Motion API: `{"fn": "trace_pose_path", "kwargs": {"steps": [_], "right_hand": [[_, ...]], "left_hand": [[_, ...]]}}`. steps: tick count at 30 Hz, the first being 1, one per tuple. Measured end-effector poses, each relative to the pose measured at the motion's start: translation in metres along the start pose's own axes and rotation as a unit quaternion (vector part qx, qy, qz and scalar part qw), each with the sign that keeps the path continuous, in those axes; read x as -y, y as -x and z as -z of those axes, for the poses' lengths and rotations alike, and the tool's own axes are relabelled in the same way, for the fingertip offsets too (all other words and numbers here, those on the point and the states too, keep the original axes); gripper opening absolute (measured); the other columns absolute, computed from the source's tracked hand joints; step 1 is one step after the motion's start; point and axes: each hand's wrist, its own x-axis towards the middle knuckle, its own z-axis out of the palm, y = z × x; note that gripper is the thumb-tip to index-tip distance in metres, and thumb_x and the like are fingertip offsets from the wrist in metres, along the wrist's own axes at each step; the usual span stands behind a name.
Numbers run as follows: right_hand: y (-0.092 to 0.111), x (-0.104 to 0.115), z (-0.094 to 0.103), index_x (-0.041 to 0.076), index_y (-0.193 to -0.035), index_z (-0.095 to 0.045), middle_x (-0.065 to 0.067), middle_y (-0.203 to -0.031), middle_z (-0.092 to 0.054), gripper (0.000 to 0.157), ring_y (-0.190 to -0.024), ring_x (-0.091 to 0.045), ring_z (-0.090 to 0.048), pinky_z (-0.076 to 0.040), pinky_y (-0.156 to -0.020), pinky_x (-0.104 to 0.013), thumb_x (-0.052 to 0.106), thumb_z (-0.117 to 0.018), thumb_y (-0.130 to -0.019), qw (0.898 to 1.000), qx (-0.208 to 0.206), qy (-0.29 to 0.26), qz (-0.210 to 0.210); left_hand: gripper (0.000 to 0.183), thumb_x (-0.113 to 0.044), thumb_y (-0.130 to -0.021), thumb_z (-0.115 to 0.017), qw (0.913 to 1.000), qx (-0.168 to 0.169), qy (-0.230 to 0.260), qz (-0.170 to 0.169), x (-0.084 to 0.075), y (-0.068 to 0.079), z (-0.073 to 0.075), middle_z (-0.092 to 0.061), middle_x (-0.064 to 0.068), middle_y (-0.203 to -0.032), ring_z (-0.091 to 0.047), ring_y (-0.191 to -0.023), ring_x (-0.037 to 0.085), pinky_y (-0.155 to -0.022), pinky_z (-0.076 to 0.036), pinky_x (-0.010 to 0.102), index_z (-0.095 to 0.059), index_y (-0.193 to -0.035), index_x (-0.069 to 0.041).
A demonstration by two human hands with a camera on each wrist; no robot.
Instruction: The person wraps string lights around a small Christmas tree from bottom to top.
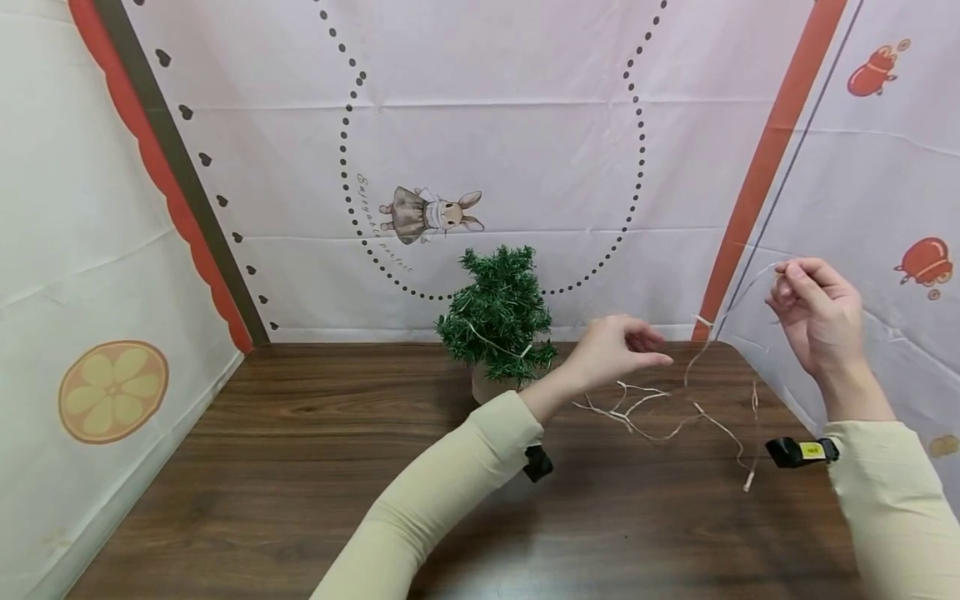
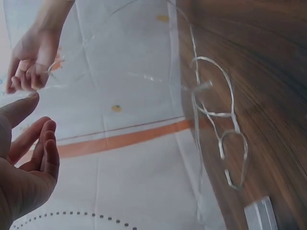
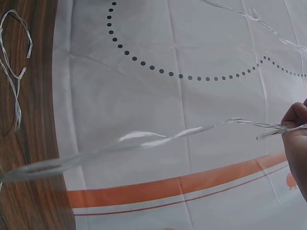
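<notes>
A clear string-light wire (image 1: 697,357) hangs from my right hand (image 1: 821,312), raised over the table's right side; its thumb and finger pinch the strand. In the right wrist view, the twisted wire (image 3: 192,130) runs to the pinching fingers (image 3: 295,136). My left hand (image 1: 611,350) hovers between the tree and the wire, thumb apart from the bent fingers, with nothing held. The left wrist view shows the same gap at the left hand (image 2: 29,177). A small green artificial tree (image 1: 498,312) stands upright at the back, a strand of wire across its branches.
More wire lies in loose loops on the brown wooden table (image 1: 300,467), right of the tree. The tree's pale pot (image 1: 491,387) is partly behind the left forearm. Printed cloth (image 1: 495,142) rises behind the table and on both sides.
</notes>
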Motion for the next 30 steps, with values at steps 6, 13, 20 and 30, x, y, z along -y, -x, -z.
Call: {"fn": "trace_pose_path", "kwargs": {"steps": [6,13,20,30], "right_hand": [[-0.001,-0.004,0.003,-0.016,-0.096,-0.057,-0.014,-0.07,-0.056,0.023,-0.065,-0.02,-0.051,-0.051,-0.065,-0.028,-0.012,-0.035,-0.097,1.0,0.009,-0.012,-0.004],[0.0,-0.009,0.001,-0.013,-0.095,-0.058,-0.011,-0.07,-0.055,0.02,-0.065,-0.018,-0.05,-0.05,-0.065,-0.026,-0.01,-0.038,-0.097,1.0,0.016,0.018,0.005],[-0.001,-0.011,0.001,-0.012,-0.094,-0.059,-0.01,-0.07,-0.055,0.02,-0.065,-0.017,-0.051,-0.05,-0.065,-0.025,-0.009,-0.04,-0.097,1.0,0.019,0.014,-0.005],[-0.004,-0.016,-0.004,-0.015,-0.095,-0.059,-0.012,-0.069,-0.056,0.021,-0.064,-0.018,-0.051,-0.051,-0.065,-0.026,-0.013,-0.039,-0.095,1.0,0.023,0.001,-0.016]], "left_hand": [[0.029,-0.028,-0.08,-0.077,0.9994,0.009,0.009,0.033,-0.012,-0.02,-0.016,-0.073,-0.005,-0.093,-0.057,-0.069,-0.009,-0.066,-0.045,0.005,-0.073,-0.105,-0.013],[0.018,-0.027,-0.079,-0.078,0.9954,0.01,0.03,0.091,-0.027,-0.027,-0.023,-0.073,-0.009,-0.087,-0.054,-0.065,-0.01,-0.059,-0.044,0.008,-0.077,-0.093,-0.017],[0.009,-0.022,-0.081,-0.076,0.9958,-0.018,0.049,0.075,-0.024,-0.026,-0.013,-0.071,-0.005,-0.08,-0.051,-0.061,-0.006,-0.056,-0.042,0.01,-0.076,-0.083,-0.013],[0.025,-0.021,-0.078,-0.079,0.9883,-0.002,0.107,0.109,-0.015,-0.024,-0.022,-0.074,-0.001,-0.088,-0.058,-0.068,-0.009,-0.063,-0.047,0.009,-0.072,-0.099,-0.01]]}}
